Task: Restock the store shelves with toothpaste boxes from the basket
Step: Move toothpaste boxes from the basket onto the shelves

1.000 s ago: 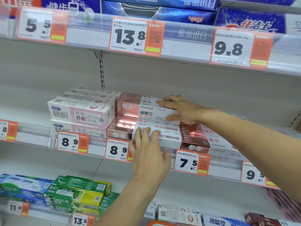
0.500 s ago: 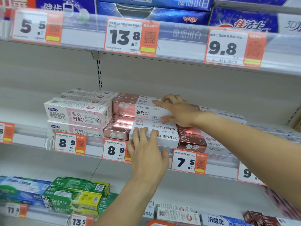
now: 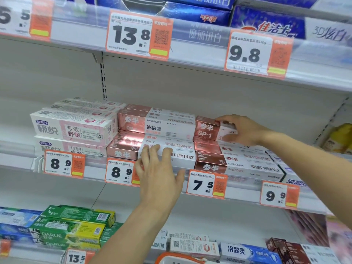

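1. Landmark = 7.5 price tag (image 3: 206, 184) on the mid shelf edge (image 3: 240, 195).
2. Right hand (image 3: 245, 130), above & rt of the tag, grips an SP-1 toothpaste box (image 3: 207, 128); fingers curl over its top, thumb under its front, setting it atop the rose-gold stack (image 3: 236, 161) directly above the tag.
3. Left hand (image 3: 160, 180), just left of the tag, fingers straight & slightly apart, presses the front of the lower CB-1 box (image 3: 171, 153).
4. Done, judging by layout: CB-1 rows above-left of the tag look two high & squared.
5. Left: SP-1 layer has one box so far, w/ room beside it.
6. Basket (image 3: 179, 259): only an orange rim shows, well below the tag; contents can't be told.
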Demonstrator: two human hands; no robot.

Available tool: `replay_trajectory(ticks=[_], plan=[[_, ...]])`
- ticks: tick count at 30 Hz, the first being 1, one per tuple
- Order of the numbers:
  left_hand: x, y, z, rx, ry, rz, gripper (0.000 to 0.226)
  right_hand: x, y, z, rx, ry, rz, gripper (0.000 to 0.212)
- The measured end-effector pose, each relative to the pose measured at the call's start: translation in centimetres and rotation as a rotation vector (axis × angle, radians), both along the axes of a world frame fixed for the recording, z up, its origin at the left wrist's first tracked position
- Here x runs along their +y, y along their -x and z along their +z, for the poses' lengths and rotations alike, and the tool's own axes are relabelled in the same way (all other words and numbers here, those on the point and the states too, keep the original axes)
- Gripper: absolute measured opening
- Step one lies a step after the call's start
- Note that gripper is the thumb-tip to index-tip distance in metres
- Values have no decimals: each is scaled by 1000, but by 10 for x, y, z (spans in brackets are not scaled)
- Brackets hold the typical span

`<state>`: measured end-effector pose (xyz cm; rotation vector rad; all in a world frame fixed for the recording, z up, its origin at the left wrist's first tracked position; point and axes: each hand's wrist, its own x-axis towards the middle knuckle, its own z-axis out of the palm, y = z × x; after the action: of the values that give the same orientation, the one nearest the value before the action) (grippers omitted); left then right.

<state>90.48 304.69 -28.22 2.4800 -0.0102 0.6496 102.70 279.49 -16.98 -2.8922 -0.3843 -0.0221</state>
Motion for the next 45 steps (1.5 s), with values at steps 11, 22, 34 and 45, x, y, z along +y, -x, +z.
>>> replay_trajectory(ticks=[11, 22, 34, 45], plan=[[-13, -13, -12, -69, -43, 99, 58, -10, 6, 8, 68, -138, 60, 66], [-14, -5, -4, -213, 27, 37, 49, -8, 31, 15, -151, -123, 101, 69], [-57, 96, -108, 544, -204, -782, 5, -24, 269, -251, 173, -841, -120, 12], [-71, 171, -322, 1393, -185, -145, 92, -72, 326, -412, 800, -658, -449, 20]])
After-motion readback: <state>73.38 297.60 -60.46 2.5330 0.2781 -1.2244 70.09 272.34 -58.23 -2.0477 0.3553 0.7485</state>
